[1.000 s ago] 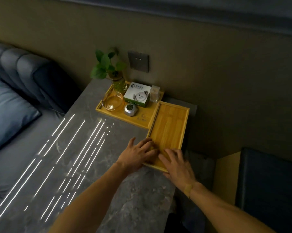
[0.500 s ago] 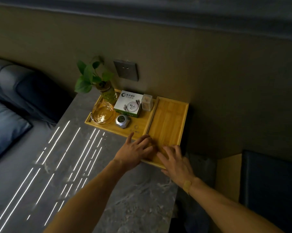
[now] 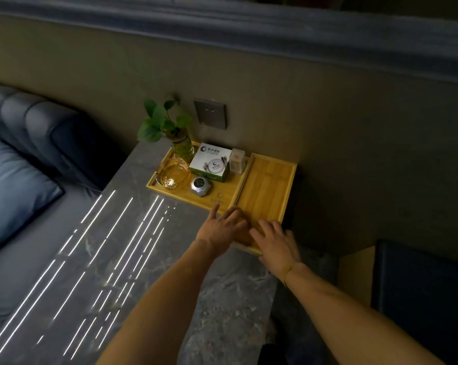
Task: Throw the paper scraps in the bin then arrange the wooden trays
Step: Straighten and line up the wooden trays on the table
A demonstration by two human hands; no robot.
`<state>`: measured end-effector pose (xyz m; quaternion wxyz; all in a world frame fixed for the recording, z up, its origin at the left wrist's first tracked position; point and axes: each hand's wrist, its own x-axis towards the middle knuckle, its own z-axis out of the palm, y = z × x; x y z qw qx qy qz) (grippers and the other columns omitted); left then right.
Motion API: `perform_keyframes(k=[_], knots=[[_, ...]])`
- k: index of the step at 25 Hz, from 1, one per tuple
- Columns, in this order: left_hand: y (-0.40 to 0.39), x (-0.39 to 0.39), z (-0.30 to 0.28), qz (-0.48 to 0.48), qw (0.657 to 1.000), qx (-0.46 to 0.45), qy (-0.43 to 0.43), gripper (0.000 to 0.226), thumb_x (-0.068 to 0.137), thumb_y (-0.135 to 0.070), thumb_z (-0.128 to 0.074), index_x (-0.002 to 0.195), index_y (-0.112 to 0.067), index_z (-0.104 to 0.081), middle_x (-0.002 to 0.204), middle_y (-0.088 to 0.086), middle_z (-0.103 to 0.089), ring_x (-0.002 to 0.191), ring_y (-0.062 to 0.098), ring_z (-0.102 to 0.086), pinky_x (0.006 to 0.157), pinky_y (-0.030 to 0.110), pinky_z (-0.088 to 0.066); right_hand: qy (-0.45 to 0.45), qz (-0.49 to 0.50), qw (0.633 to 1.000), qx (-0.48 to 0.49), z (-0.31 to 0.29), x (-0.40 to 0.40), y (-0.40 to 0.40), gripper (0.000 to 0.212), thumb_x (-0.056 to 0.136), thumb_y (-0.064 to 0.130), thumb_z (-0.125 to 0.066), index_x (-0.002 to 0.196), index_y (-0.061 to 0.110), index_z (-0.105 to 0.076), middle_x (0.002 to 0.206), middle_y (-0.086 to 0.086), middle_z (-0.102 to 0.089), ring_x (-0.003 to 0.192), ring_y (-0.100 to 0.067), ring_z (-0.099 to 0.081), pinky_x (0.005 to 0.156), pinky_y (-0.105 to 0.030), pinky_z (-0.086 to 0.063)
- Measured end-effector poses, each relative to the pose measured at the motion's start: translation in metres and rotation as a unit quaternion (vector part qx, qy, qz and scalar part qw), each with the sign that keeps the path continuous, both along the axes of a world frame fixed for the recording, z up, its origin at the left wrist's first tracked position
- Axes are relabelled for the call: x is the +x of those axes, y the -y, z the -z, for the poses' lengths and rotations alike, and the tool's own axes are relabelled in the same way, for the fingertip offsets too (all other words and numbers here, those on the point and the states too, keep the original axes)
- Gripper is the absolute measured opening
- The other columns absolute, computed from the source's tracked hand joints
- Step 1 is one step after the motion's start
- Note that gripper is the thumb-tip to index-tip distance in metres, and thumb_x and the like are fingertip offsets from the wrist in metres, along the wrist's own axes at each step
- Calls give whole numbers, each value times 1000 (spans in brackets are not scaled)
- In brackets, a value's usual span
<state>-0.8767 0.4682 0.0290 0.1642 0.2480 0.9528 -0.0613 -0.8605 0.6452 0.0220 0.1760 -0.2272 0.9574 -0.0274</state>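
Hands: your left hand (image 3: 222,229) and right hand (image 3: 276,242) lay flat and open on the empty wooden tray (image 3: 267,191), gripping nothing.
Position: it sat against the loaded tray (image 3: 230,196).
Risk: a harder push could have jolted the glass bowl (image 3: 173,173).

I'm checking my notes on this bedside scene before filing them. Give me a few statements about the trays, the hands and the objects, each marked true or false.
1. Both hands rest on the near end of the empty tray. True: the left hand and right hand lie flat there.
2. The empty tray holds a glass bowl. False: the amber glass bowl sits in the loaded tray, to the left.
3. The two trays lie side by side, edges touching. True.
4. The plant stands on the bare counter. False: its jar stands in the loaded tray's far left corner.
5. The white box lies between the plant jar and a small clear container. True.
6. The right hand grips a paper scrap. False: it is open, holding nothing.
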Motion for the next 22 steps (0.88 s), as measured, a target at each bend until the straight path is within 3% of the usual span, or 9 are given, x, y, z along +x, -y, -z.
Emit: perform_keyframes(k=[8, 12, 22], knots=[[4, 9, -6, 9, 998, -56, -6, 93, 80, -29, -73, 151, -29, -13, 158, 3, -18, 147, 28, -12, 115, 55, -19, -16, -19, 999, 24, -2, 8, -9, 81, 80, 37, -70, 145, 32, -21, 151, -6, -23, 139, -34, -17, 111, -54, -24], [16, 1, 5, 41, 997, -60, -25, 93, 77, -34, -75, 150, -29, -18, 157, 3, -21, 143, 29, -20, 109, 50, -29, -63, -24, 998, 8, 15, 7, -15, 78, 78, 45, -70, 142, 35, -27, 147, -6, -29, 135, -32, -25, 114, -55, -19], [26, -14, 9, 89, 994, -13, -65, 83, 67, -41, -81, 131, -32, -29, 145, 4, -38, 128, 33, -36, 92, 52, -42, -105, -54, 993, -7, 28, -2, -24, 74, 74, 54, -69, 136, 40, -31, 144, -3, -33, 130, -28, -30, 114, -53, -23]])
